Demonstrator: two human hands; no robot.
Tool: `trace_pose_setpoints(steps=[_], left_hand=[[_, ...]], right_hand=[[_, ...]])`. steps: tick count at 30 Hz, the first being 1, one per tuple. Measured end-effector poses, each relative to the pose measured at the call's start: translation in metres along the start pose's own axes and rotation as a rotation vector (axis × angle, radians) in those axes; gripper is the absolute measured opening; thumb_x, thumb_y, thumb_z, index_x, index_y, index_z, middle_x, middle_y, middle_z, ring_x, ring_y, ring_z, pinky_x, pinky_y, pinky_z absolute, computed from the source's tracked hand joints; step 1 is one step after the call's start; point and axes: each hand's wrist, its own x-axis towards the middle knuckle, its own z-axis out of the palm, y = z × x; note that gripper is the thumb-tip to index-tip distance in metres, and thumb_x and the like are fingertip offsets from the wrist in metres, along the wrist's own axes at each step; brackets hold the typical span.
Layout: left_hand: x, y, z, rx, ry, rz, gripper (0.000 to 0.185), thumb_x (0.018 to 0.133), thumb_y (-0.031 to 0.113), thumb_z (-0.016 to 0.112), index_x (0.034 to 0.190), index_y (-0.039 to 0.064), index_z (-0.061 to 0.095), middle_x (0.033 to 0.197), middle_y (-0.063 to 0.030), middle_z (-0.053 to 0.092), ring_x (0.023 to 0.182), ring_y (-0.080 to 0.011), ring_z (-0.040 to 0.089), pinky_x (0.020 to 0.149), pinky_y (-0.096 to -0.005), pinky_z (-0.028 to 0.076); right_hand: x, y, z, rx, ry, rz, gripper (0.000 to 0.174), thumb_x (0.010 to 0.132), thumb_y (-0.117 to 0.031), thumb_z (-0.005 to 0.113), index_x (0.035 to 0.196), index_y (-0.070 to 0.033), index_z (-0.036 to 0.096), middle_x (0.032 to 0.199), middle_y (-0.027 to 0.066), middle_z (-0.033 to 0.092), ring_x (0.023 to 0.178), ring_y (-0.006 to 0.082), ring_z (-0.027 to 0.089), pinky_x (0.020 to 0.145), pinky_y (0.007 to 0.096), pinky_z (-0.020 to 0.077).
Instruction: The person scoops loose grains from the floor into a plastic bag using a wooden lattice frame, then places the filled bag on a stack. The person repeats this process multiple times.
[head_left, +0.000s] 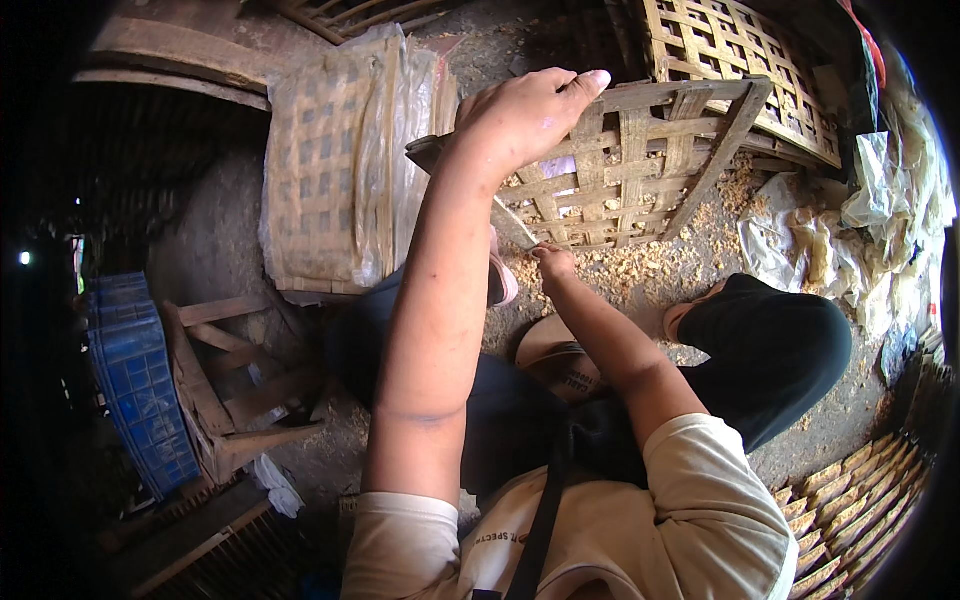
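A woven bamboo tray (637, 165) with a wooden frame is held tilted up in front of me. My left hand (536, 112) grips its upper edge, with the thumb lying along the rail. Down at the tray's lower left corner, my right hand (556, 268) pinches the frame. Pale crumbs (622, 270) lie on the floor under the tray and show through its lattice. Left of the tray stands a stack of similar woven trays (322, 172) with clear plastic sheets (382, 165) over and between them.
Another woven tray (742, 67) leans behind at the upper right. Crumpled plastic sheets (832, 247) lie and hang at the right. A blue plastic crate (142, 382) and a wooden frame stand (202, 367) are at the left. Rows of tan slabs (855, 510) sit at lower right.
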Motion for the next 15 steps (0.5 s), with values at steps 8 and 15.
trace_pose_setpoints(steps=[8,15], left_hand=[[-0.001,-0.010,0.000,0.014,0.051,-0.100,0.068,0.091,0.066,0.041,0.128,0.012,0.059,0.128,-0.0128,0.060,0.122,-0.0287,0.054,0.104,-0.0383,0.039],[0.001,0.000,0.005,0.072,0.065,-0.047,0.069,0.091,0.067,0.039,0.131,0.014,0.057,0.130,-0.0120,0.059,0.123,-0.0308,0.053,0.105,-0.0396,0.039]], right_hand=[[-0.032,-0.020,0.017,0.143,0.083,-0.047,0.015,0.082,-0.006,0.062,0.092,0.001,0.071,0.087,0.0099,0.071,0.078,0.0145,0.064,0.071,0.0290,0.0494],[-0.030,-0.023,0.000,0.252,0.037,-0.124,0.012,0.086,-0.008,0.061,0.089,0.001,0.069,0.083,0.0055,0.067,0.069,0.0128,0.057,0.063,0.0268,0.0447]])
